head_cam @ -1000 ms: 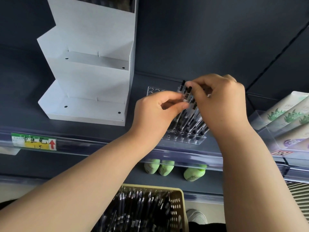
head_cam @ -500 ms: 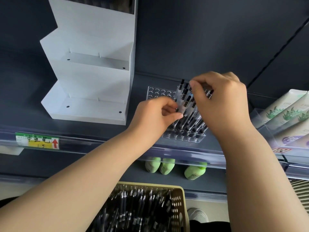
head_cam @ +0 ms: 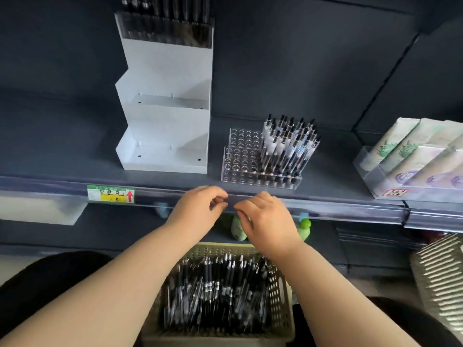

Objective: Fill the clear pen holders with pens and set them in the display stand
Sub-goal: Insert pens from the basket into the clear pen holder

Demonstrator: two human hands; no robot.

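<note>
On the dark shelf (head_cam: pixel 330 166), the half-filled clear pen holder (head_cam: pixel 240 159) stands just beyond the left grip (head_cam: pixel 200 206) and right grip (head_cam: pixel 265 216), both loosely curled and empty, the white display stand (head_cam: pixel 165 136) farther left.

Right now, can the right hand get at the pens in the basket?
Probably yes. The right hand looks empty and hangs just above the open-topped basket, and nothing covers the pens.

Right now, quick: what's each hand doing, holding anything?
Left hand: open, fingers loosely curled, holding nothing.
Right hand: open, fingers loosely curled, holding nothing.
</note>
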